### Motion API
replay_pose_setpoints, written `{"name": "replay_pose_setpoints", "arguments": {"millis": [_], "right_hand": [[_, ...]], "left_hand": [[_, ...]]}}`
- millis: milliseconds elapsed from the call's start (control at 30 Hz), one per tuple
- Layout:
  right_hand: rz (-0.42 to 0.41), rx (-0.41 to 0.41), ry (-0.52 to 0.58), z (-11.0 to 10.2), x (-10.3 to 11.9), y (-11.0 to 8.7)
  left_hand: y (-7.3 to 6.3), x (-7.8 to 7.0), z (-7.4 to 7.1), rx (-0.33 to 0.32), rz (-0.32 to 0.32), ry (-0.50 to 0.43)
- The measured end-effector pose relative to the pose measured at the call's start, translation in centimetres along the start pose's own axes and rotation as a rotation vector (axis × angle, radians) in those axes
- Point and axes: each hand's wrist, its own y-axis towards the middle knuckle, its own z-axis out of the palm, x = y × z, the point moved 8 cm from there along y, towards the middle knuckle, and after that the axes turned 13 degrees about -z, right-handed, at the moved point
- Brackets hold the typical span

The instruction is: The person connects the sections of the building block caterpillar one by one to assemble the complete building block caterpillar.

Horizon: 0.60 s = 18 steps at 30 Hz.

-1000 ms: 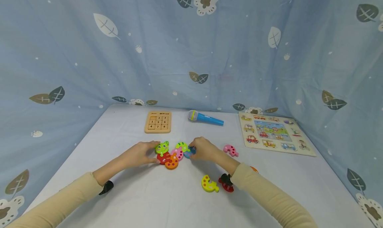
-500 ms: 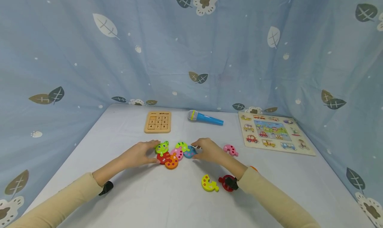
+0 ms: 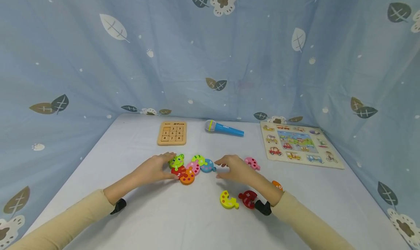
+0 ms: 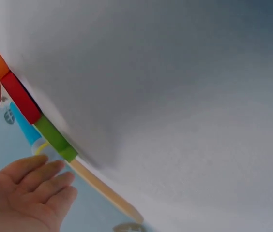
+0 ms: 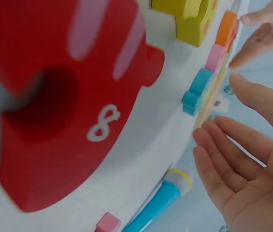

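Observation:
A wooden caterpillar puzzle lies joined in a wavy row: green smiling head (image 3: 177,161), red piece 2 (image 3: 178,172), orange piece 3 (image 3: 187,177), pink piece (image 3: 193,168), green striped piece (image 3: 198,159) and blue piece (image 3: 207,166). My left hand (image 3: 153,169) rests at its left end, fingertips by the head and thumb by the red piece; in the left wrist view its fingers (image 4: 44,182) are relaxed. Just right of the blue piece, my right hand (image 3: 238,170) holds nothing, thumb and fingers spread apart.
Loose caterpillar pieces lie to the right: pink (image 3: 252,163), yellow (image 3: 228,200), red piece 8 (image 3: 248,199) and orange piece 10 (image 3: 277,185), partly behind my right forearm. Farther back are a number slide puzzle (image 3: 172,133), a toy microphone (image 3: 226,129) and a vehicle puzzle board (image 3: 298,146).
My right hand has let go of the blue piece and drawn back to the right, uncovering it. My left hand has stayed at the head end.

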Motion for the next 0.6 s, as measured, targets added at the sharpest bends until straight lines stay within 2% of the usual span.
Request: {"name": "replay_pose_setpoints", "arguments": {"millis": [300,600], "right_hand": [[0.031,0.046,0.012,0.4,0.8,-3.4],[-0.013,0.118,0.031,1.9,1.3,-5.2]], "left_hand": [[0.3,-0.2,0.3,-0.002,-0.028,0.011],[0.2,-0.3,0.7,0.017,-0.025,-0.003]]}}
